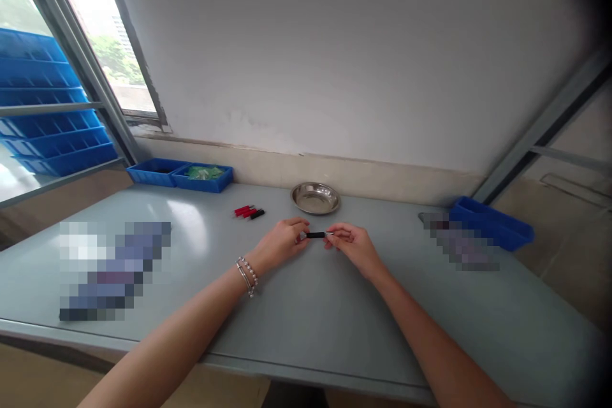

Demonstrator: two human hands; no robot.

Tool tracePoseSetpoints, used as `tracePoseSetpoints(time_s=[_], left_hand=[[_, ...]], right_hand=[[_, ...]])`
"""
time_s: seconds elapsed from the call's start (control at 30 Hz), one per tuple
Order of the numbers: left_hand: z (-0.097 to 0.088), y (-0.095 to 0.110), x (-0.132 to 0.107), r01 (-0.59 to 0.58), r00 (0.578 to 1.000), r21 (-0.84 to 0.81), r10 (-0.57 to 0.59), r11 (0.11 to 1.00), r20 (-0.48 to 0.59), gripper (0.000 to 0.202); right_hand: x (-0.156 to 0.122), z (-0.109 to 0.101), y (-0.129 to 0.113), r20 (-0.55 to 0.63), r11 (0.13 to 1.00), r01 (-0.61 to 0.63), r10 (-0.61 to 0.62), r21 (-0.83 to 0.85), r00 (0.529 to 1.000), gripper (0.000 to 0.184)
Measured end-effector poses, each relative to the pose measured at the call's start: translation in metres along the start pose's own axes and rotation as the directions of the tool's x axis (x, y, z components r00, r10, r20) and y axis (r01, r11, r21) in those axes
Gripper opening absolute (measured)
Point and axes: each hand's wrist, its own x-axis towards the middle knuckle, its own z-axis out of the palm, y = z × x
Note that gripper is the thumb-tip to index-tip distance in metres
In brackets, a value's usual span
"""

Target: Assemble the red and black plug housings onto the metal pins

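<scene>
A short black rod (315,235) with silvery ends, its exact kind too small to tell, lies level between my two hands. My left hand (287,237), with a beaded bracelet on the wrist, pinches its left end. At the other end, the fingers of my right hand (352,243) close on the silvery tip. Just beyond my hands stands a round shiny metal bowl (315,199). To the left lies a small group of similar pieces, several red rods (245,211) and a black rod (257,214).
Two blue bins (203,186) stand at the back left, one holding green and clear packets (204,172). Another blue bin (492,226) sits at the right edge. Blurred-out items lie left and right on the grey table (306,325). Stacked blue trays (57,121) fill a rack at left.
</scene>
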Motion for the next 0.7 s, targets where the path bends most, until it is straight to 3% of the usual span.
tracePoseSetpoints(time_s=[0.4, 0.7], left_hand=[[0.004, -0.002, -0.001, -0.036, 0.999, 0.023, 0.037, 0.999, -0.021, 0.012], [0.008, -0.005, -0.001, -0.054, 0.998, 0.049, 0.055, 0.997, -0.017, 0.015]], right_hand=[[0.004, 0.001, 0.015, -0.005, 0.994, 0.077, -0.078, -0.076, 0.997, 0.026], [-0.001, 0.0, 0.009, 0.036, 0.913, 0.141, -0.138, -0.382, 0.99, 0.036]])
